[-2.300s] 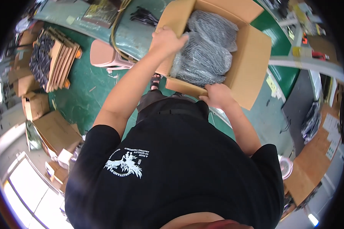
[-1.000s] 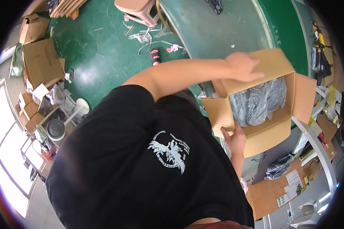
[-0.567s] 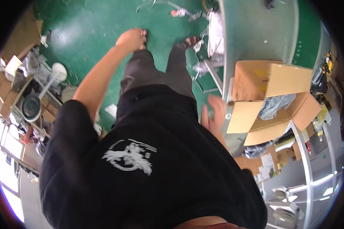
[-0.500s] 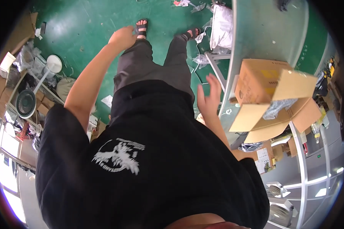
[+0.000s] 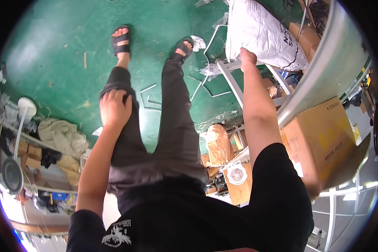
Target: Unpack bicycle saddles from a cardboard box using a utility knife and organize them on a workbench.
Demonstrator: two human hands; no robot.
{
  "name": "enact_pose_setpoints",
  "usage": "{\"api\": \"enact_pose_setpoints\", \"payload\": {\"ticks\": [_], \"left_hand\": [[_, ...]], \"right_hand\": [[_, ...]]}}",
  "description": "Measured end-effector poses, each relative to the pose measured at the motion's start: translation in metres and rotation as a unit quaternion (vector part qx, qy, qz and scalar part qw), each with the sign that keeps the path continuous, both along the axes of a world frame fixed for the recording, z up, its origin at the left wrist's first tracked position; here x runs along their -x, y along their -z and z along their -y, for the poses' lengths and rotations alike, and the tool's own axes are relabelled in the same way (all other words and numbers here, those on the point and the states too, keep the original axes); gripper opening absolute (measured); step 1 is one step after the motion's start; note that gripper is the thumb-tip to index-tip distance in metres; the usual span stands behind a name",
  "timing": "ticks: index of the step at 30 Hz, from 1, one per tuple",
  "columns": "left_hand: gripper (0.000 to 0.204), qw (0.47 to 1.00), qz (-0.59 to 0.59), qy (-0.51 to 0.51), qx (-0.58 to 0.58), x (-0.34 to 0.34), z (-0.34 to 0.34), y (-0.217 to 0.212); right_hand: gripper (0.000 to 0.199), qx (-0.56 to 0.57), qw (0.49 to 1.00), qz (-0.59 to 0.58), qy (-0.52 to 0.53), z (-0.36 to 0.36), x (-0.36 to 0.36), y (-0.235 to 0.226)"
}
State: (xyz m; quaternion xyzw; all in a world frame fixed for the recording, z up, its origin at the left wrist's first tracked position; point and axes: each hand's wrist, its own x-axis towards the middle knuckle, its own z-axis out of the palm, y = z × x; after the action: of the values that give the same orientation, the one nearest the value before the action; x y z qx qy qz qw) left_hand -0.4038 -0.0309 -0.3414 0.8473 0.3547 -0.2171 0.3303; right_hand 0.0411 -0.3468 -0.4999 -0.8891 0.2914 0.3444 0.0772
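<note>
A large white woven sack [image 5: 262,31] with dark printing leans beside the metal table frame at the upper right. My right hand [image 5: 248,58] reaches forward to the sack's near lower edge and is closed on it, its fingertips mostly hidden. On my left knee, over the dark trousers [image 5: 124,80], my left hand [image 5: 115,110] lies flat with its fingers stretched out and holds nothing.
A cardboard box [image 5: 323,143] stands on the table [image 5: 298,98] to the right. Bent pale rods [image 5: 208,90] lie on the green floor [image 5: 50,71]. A white-framed fan [image 5: 237,174] is near my right elbow; crumpled cloth [image 5: 65,136] lies at left.
I have bent forward. My right hand has gone from hanging open beside the table to the white sack and closed on it. My left hand has settled on my left knee.
</note>
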Motion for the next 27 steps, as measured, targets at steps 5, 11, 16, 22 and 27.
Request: {"api": "enact_pose_setpoints", "payload": {"ticks": [5, 11, 16, 22, 27], "left_hand": [[0.01, 0.999, 0.027, -0.035, 0.018, -0.013, 0.015, 0.01], [0.007, 1.0, 0.016, -0.018, 0.016, -0.005, 0.027, 0.015], [0.006, 0.999, 0.028, -0.004, 0.034, -0.012, 0.027, 0.022], [0.006, 0.999, 0.019, 0.011, 0.034, 0.003, 0.02, 0.019], [0.005, 0.999, 0.019, 0.029, 0.038, 0.006, 0.02, 0.022]], "right_hand": [[0.061, 0.032, 0.999, -0.019, -0.02, 0.04, -0.017, 0.084], [0.074, 0.139, 0.981, -0.023, -0.133, 0.087, -0.006, 0.139], [0.065, 0.095, 0.985, 0.046, -0.138, 0.118, -0.029, 0.136], [0.03, 0.068, 0.948, 0.076, -0.301, 0.034, 0.034, 0.134], [0.044, -0.192, 0.917, -0.056, -0.344, -0.104, 0.185, 0.099]]}}
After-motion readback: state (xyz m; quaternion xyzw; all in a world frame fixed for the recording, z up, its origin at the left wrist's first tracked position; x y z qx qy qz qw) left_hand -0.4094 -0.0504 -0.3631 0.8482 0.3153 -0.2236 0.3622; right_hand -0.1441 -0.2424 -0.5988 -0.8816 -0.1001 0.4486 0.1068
